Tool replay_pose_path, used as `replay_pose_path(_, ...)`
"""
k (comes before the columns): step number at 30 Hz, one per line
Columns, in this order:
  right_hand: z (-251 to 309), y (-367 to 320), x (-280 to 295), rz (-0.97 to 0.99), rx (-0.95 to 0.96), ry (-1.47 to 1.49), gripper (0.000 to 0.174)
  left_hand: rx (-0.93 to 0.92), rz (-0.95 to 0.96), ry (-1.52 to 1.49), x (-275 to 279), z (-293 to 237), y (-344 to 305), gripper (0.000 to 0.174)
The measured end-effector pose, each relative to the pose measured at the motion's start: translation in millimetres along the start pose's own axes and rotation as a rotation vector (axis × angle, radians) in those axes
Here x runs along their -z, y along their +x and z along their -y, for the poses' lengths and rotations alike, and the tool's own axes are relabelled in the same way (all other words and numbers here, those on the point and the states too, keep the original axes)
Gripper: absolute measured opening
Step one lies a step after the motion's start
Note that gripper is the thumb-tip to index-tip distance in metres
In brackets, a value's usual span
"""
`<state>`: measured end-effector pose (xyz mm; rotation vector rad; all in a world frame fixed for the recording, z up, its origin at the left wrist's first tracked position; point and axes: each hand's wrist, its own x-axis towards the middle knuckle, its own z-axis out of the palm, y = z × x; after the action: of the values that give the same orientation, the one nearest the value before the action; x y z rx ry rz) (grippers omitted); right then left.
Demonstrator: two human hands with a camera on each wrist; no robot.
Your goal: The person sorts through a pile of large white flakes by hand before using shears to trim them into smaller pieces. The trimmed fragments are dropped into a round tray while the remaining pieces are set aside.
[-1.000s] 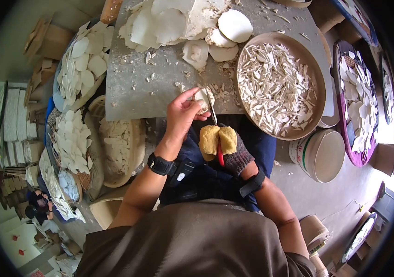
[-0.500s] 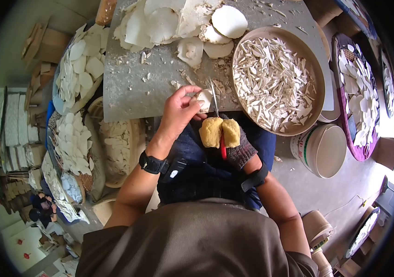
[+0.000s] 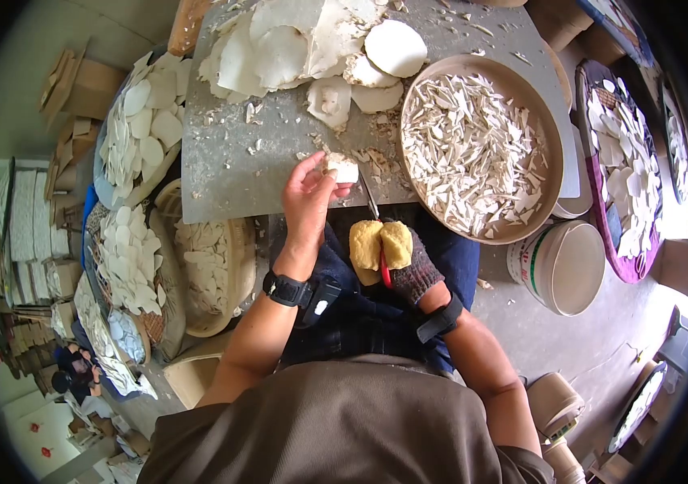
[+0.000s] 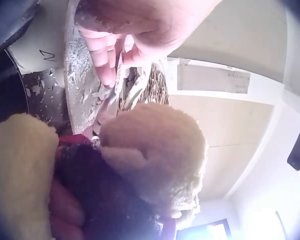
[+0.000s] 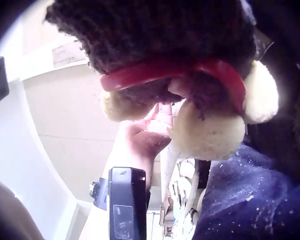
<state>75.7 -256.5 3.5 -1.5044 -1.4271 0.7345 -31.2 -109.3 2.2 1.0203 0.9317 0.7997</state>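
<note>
A white piece (image 3: pixel 344 172) is pinched at the fingertips of the left hand (image 3: pixel 308 198), the nearer one, on its far right side over the near edge of the table (image 3: pixel 227 184). The scissors (image 3: pixel 371 201) are gripped in the gloved right hand (image 3: pixel 415 272), pointing far and slightly left, just right of the piece; a basin (image 3: pixel 551 149) of white slivers (image 3: pixel 473 145) is placed farther right.

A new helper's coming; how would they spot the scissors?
Find the grey table, then its near edge. There, the gloved right hand holds the scissors, pointing toward the table. Unlike the nearby white pieces, they have a red handle between yellow pads.
</note>
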Motion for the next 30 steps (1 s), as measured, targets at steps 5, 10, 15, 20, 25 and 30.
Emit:
replay_pose_path(5,-27.0,-4.0,-19.3,0.014,-0.077,0.218,0.027,-0.004,0.081,0.064,0.0,-7.7,0.7,0.037)
replay_pose_path(10,-21.9,-4.2,-6.1,0.127,-0.048,0.154,0.023,0.019,0.147,0.093,-2.8,-11.4,-0.6,0.04)
replay_pose_path(15,-22.3,-8.8,-10.9,0.118,-0.027,0.106,0.024,0.077,0.11,0.139,0.8,-7.1,0.2,0.04)
replay_pose_path(20,-12.4,-8.3,-15.8,-0.002,-0.066,0.231,0.029,0.117,0.119,0.147,3.6,0.3,5.4,0.036)
replay_pose_path(25,-16.1,-11.5,-17.4,-0.035,-0.103,0.34,0.027,0.178,0.107,0.088,0.8,2.3,8.7,0.037)
replay_pose_path(30,-15.7,-12.0,-2.2,0.072,-0.085,0.186,0.015,0.148,0.113,0.079,1.4,-1.4,7.2,0.027)
